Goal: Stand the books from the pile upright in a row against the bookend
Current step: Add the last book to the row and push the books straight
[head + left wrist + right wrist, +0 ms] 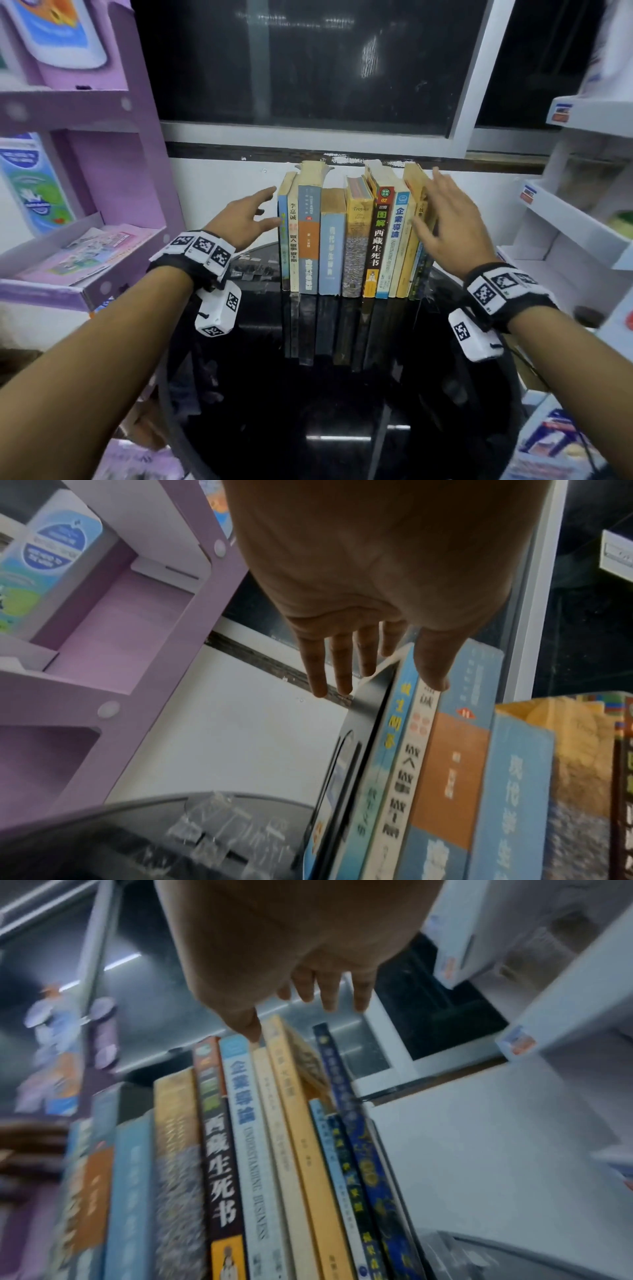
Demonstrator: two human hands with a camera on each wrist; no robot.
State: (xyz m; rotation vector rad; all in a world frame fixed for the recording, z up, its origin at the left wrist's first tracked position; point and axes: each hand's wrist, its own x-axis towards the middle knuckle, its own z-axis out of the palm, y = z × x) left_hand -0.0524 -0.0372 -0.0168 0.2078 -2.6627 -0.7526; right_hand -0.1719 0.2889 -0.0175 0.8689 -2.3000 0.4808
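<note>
Book row (349,236) btwn L hand (245,219), R hand (445,222).

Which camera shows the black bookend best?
The left wrist view: the bookend stands in plain sight against the leftmost book. The head view hides it behind the left hand and the books; the right wrist view shows none of it.
</note>
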